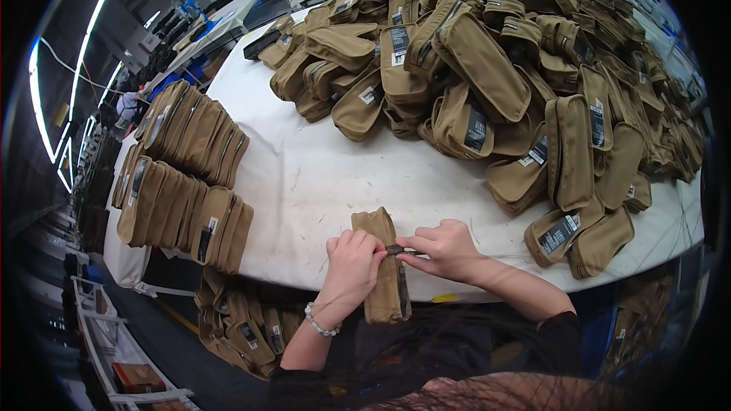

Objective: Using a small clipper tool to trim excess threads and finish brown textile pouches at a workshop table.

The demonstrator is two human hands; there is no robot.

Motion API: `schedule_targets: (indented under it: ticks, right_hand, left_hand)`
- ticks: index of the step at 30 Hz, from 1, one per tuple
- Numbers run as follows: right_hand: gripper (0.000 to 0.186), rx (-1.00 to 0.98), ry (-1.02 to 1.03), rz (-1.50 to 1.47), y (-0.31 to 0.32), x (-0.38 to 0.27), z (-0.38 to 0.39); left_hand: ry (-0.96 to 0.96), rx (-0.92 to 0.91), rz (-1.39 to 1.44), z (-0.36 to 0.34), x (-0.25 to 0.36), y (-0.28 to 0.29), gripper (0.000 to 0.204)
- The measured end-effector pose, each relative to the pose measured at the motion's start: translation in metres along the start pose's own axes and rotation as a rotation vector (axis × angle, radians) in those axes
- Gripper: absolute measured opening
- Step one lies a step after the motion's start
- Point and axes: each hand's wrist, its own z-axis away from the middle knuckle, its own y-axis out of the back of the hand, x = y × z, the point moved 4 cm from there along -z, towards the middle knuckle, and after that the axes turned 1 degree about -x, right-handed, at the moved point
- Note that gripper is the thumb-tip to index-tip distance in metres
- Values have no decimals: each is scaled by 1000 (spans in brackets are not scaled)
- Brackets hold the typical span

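A khaki fabric pouch (387, 293) lies upright in the view at the table's near edge, a dark zipper along its lower right side. My left hand (350, 265), a beaded bracelet on the wrist, is closed on the pouch's upper part. My right hand (438, 250) pinches a small dark strip (394, 250) at the pouch's right side, thumb and index finger meeting close to my left fingertips. I cannot make out whether that strip is a zipper pull, a tab or something else.
A large heap of khaki pouches (480, 61) covers the back and right of the white table (297, 190). Rows of stacked pouches (175, 198) stand at the left. More pouches (236, 320) lie below the near edge. A white rack (126, 365) is at lower left.
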Motion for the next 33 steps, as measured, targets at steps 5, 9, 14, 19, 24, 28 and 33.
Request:
schedule_targets:
  ticks: [5,9,14,19,24,28,33]
  right_hand:
    - [18,11,26,-1,-9,2,2]
    - [16,23,13,-7,-10,4,3]
    - [17,5,-64,-35,-8,12,3]
    - [15,1,-108,-73,-7,16,5]
    - [17,-3,-125,-64,-6,16,4]
    - [17,6,-132,-52,-5,18,5]
    - [17,-5,-107,-31,-2,13,0]
  left_hand:
    - [-8,8,-13,0,-2,-1,7]
    - [39,17,86,0,-4,6,6]
    - [166,-35,363,3,-16,10,7]
    - [130,41,357,13,-24,17,8]
    - [201,21,97,15,-21,30,13]
    - [144,95,10,11,-15,32,16]
    - [54,23,42,4,-10,17,23]
